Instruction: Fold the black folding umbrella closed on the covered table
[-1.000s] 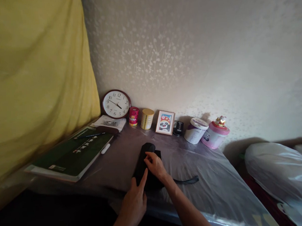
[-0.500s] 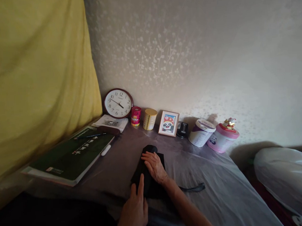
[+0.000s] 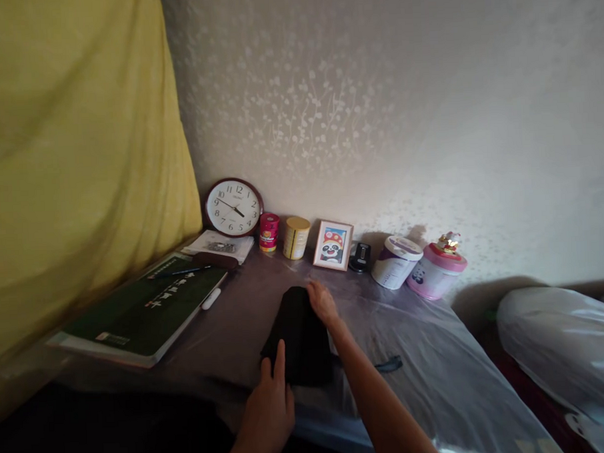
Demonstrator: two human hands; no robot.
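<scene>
A piece of folded black fabric [image 3: 301, 337] lies on the covered table in front of me, wider at the near end than at the far end. My left hand [image 3: 270, 398] rests at its near left edge, index finger stretched out over the cloth and the other fingers partly hidden. At the far right corner, my right hand [image 3: 324, 303] has its fingers curled against the fabric's edge; the fingertips are hard to make out. A dark strap [image 3: 389, 364] lies right of my right forearm, and its other end is hidden.
Left lies a large green book [image 3: 150, 303] with a pen [image 3: 184, 271] on it and a white marker [image 3: 212, 298] beside it. Along the wall stand a clock [image 3: 234, 207], cans, a framed panda picture [image 3: 333, 245] and two tubs. A plastic-wrapped bundle [image 3: 562, 349] sits at right.
My right hand has moved from lying flat on the fabric to its far right edge. The fabric's far end now looks flatter and wider. My left hand has barely moved.
</scene>
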